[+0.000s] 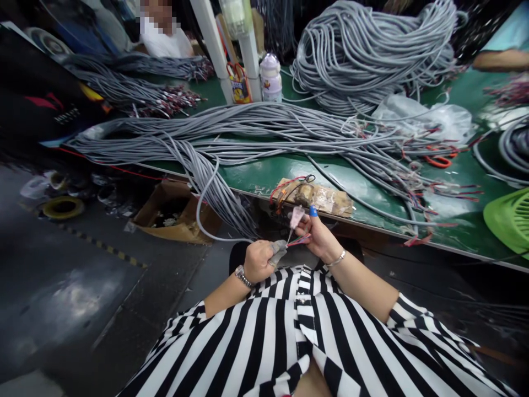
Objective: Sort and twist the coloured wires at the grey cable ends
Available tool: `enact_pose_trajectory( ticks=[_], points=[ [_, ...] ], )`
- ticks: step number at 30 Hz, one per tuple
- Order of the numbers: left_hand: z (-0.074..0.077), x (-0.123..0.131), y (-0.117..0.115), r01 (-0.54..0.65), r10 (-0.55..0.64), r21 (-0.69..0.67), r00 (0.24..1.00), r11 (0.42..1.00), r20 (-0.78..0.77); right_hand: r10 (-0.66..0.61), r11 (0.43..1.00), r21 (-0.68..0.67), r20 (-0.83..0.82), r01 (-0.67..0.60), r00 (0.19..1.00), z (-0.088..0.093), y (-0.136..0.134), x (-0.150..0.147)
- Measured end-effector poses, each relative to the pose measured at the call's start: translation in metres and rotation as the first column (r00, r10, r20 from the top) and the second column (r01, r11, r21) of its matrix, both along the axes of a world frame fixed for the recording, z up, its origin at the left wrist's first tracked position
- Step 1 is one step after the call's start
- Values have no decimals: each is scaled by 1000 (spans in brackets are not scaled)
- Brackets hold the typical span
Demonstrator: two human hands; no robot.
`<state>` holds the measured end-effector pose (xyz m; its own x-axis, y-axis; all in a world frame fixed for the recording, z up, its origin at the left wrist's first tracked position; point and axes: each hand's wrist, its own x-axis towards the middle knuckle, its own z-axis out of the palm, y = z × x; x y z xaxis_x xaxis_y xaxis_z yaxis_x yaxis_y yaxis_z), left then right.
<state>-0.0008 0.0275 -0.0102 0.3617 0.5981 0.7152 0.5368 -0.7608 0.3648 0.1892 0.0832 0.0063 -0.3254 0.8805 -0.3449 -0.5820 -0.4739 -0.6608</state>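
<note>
Just in front of my striped shirt, my left hand (261, 260) is closed round the end of a grey cable (215, 234), with worn coverings on some fingers. Thin red, blue and other coloured wires (299, 240) fan out of that end toward my right hand (320, 238). The right fingers are bent closed at the wires, and a blue cover sits on one fingertip. A pale pinkish strip (296, 216) stands up from the cable end beside these fingers; exactly which strands they grip is partly hidden. Beyond lies a worn board (318, 197) with red wires at the table edge.
Long bundled grey cables (248, 118) cross the green table (264, 171), some drooping over its edge. A big cable coil (372, 49), a lilac bottle (271, 77), orange-handled scissors (440, 157) and a green basket (508, 220) stand around. A cardboard box (177, 212) is below. Other people sit opposite.
</note>
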Motion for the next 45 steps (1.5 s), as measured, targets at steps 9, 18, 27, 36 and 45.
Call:
enact_pose_trajectory(
  ticks=[9,18,27,36,45],
  points=[
    [-30,-29,-19,-193,105,-304,953,933,-285,18,993,112,243,-47,970,-7,-13,35],
    [7,-53,25,-268,228,-233,956,935,-185,-598,665,747,529,3,602,30,-15,97],
    [83,-23,157,-301,227,-175,909,937,-349,-699,674,739,646,-21,307,14,28,142],
    [105,4,269,-546,303,-166,664,821,-684,-696,650,760,603,-14,390,14,25,140],
    [116,6,288,-508,170,-185,573,841,-802,-740,571,816,557,-85,377,23,24,131]
  ],
)
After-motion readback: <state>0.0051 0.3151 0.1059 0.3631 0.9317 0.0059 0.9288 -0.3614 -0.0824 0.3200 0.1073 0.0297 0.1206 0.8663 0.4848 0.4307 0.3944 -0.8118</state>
